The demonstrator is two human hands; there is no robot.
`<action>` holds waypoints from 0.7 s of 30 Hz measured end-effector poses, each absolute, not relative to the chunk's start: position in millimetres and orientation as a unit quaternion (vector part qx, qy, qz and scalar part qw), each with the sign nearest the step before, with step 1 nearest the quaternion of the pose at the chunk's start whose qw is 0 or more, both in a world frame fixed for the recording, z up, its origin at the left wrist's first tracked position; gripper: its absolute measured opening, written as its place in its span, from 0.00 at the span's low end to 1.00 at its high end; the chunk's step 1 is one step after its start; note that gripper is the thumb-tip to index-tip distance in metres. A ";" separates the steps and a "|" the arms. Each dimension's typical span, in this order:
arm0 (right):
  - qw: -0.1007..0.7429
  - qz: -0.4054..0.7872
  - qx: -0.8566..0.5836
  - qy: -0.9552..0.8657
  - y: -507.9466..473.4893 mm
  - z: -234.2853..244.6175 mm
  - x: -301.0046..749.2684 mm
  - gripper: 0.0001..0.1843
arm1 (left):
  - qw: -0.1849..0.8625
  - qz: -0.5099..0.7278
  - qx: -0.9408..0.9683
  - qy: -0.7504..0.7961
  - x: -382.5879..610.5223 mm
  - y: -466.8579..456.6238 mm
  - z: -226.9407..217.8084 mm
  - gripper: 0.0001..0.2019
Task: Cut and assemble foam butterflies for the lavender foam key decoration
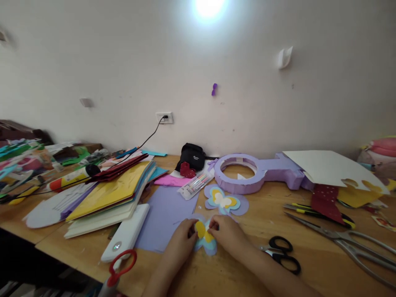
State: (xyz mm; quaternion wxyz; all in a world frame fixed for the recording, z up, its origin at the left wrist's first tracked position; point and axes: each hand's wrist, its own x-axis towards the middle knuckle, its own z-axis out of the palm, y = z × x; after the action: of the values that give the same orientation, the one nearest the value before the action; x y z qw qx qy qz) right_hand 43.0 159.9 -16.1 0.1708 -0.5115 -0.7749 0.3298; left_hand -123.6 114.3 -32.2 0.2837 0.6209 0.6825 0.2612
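My left hand (pixel 182 239) and my right hand (pixel 227 234) rest on the wooden table (pixel 309 264), fingers curled and pressing from both sides on a layered paper butterfly (pixel 204 240) with a yellow piece on a light blue one. A second finished butterfly (pixel 225 201), purple, blue, yellow and white, lies just behind them. A purple sheet (pixel 165 214) lies left of my left hand.
A stack of coloured sheets (pixel 108 194) and a white power bank (pixel 125 237) lie to the left. Black-handled scissors (pixel 283 255) and large metal shears (pixel 346 243) sit to the right. A purple foam ring shape (pixel 247 173), pen pack (pixel 195 185) and black pouch (pixel 192 156) stand behind.
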 end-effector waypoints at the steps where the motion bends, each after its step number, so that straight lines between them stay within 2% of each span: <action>1: 0.174 0.327 -0.507 -0.778 160.4 -17.3 42.7 0.04 | 0.285 0.263 0.623 0.679 -123.4 114.3 -31.4 0.20; 11: 0.170 0.290 -0.490 -0.805 161.1 -24.4 43.0 0.06 | 0.303 0.261 0.630 0.666 -124.8 114.0 -29.5 0.25; 21: 0.169 0.281 -0.502 -0.800 161.4 -29.1 40.3 0.08 | 0.304 0.262 0.638 0.657 -126.7 114.5 -30.4 0.24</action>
State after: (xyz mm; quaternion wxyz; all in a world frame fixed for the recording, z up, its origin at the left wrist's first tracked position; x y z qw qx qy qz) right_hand 40.3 161.4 -29.1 0.1693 -0.5021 -0.8001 0.2813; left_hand -126.7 114.5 -30.4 0.3040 0.6382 0.6570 0.2620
